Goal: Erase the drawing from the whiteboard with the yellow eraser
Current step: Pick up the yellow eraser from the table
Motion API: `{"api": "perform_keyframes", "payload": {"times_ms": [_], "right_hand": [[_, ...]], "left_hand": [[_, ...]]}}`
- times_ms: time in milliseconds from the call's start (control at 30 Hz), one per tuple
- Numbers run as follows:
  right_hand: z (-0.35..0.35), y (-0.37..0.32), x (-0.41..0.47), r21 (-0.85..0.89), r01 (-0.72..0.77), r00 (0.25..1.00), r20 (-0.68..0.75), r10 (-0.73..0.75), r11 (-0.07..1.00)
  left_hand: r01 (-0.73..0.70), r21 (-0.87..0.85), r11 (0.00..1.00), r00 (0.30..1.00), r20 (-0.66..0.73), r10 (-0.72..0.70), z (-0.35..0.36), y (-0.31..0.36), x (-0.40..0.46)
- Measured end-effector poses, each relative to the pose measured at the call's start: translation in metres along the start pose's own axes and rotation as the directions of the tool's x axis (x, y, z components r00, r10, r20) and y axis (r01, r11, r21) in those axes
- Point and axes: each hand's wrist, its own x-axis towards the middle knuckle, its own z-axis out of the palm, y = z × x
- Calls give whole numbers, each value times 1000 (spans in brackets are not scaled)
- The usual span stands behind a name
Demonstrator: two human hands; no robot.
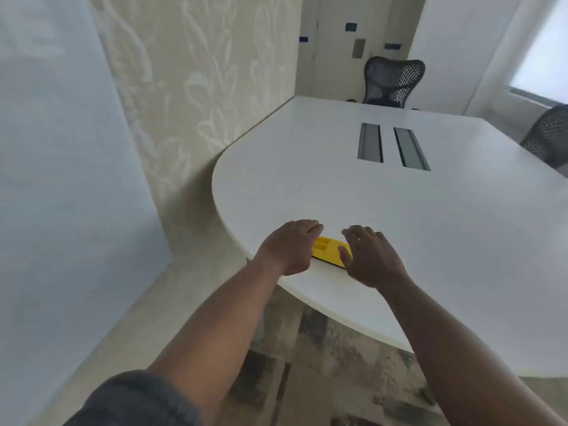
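A yellow eraser lies flat on the white table close to its near rounded edge. My left hand is palm down over the eraser's left end, fingers extended. My right hand is palm down at its right end, the thumb resting against the eraser. I cannot tell whether either hand grips it. A pale whiteboard fills the left side of the view; no drawing shows on the part in sight.
Two dark cable slots are set into the table's middle. A black mesh chair stands at the far end and another mesh chair at the right. A patterned wall runs beside the table.
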Motion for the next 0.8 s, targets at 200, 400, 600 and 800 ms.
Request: {"api": "perform_keyframes", "payload": {"times_ms": [200,400,600,800], "right_hand": [[36,35,-10,-5,40,993,108,-39,999],[41,29,-4,-2,88,991,104,-87,996],[16,-24,19,39,159,987,-15,-159,986],[-41,-132,58,138,262,951,-205,-231,955]], "left_hand": [[-21,86,996,980,198,4,44,22,46],[30,111,993,985,164,-48,40,20,43],[86,198,976,996,10,-90,-7,-11,3],[183,395,900,975,-187,-116,-95,-46,-69]]}}
